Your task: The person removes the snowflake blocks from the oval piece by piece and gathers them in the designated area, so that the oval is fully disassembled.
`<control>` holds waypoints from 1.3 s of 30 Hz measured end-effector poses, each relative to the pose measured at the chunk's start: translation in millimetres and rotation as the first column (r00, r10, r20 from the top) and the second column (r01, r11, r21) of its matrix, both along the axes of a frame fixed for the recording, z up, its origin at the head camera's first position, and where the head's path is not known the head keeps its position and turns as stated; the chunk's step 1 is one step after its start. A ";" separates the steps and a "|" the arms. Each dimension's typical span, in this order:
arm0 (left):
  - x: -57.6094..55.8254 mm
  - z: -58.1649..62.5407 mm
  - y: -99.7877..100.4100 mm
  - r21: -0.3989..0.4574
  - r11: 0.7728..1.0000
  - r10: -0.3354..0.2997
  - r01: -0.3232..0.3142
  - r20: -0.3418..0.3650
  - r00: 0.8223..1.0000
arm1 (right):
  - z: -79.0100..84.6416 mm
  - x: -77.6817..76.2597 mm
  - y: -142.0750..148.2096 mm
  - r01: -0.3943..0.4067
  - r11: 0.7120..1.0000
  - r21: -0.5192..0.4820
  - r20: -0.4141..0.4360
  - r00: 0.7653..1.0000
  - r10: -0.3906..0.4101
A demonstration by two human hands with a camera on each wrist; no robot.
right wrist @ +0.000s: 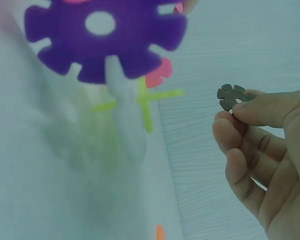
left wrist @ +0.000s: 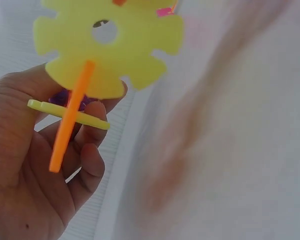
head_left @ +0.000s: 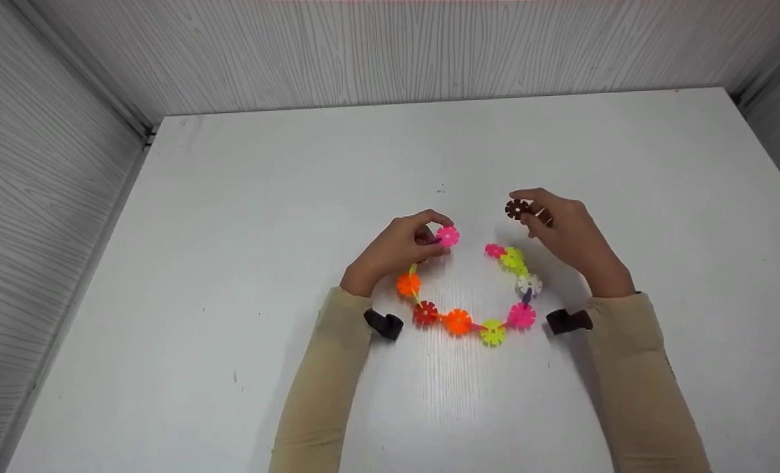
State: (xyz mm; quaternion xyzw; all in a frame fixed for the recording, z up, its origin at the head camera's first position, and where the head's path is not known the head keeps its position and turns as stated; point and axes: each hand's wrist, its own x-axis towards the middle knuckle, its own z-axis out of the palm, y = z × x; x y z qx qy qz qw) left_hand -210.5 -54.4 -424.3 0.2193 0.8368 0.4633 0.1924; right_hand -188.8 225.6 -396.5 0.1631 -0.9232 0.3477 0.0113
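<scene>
Both your grips are pinched: left hand (head_left: 403, 242) on the disc chain (head_left: 457, 316) curving over the white surface (head_left: 232, 197), near its pink end disc (head_left: 443, 232); right hand (head_left: 566, 222) on a brown notched disc (head_left: 511, 211) above it. Expect light, stiff, slippery plastic, best held edgewise.

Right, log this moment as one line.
left hand: holds chain near one end | right hand: pinches brown disc | chain: ends apart
</scene>
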 end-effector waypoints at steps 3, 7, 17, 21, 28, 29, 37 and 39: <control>-0.1 -0.1 -0.6 -0.008 1.000 -0.006 0.006 -0.005 1.000 | 0.5 0.1 7.6 0.039 0.999 -0.005 -0.021 0.999 -0.039; -0.2 -1.3 -1.4 -0.002 1.000 -0.008 0.008 -0.008 1.000 | -0.4 -0.5 18.0 0.082 0.996 -0.025 -0.010 0.997 -0.082; 0.2 -1.5 -1.7 0.005 1.000 -0.011 0.011 -0.023 1.000 | -4.2 -3.2 38.0 0.162 0.984 -0.077 0.056 0.986 -0.158; -0.2 -1.2 -1.6 -0.004 1.000 -0.011 0.011 -0.023 1.000 | -8.0 -4.9 43.4 0.203 0.977 -0.072 0.076 0.977 -0.197; -0.9 -2.0 -1.8 -0.002 1.000 -0.009 0.009 -0.015 1.000 | -13.6 -5.5 55.7 0.269 0.958 -0.099 0.132 0.958 -0.256; -0.9 -2.2 -1.8 -0.001 1.000 -0.008 0.008 -0.016 1.000 | -14.1 -5.5 57.8 0.276 0.955 -0.105 0.142 0.955 -0.260; -0.9 -1.9 -1.6 -0.009 1.000 -0.001 0.001 -0.004 1.000 | -18.6 -6.1 74.5 0.323 0.933 -0.158 0.206 0.935 -0.289; -1.1 -2.0 -1.5 -0.007 1.000 -0.003 0.003 -0.005 1.000 | -20.0 -6.3 78.3 0.328 0.931 -0.157 0.211 0.932 -0.293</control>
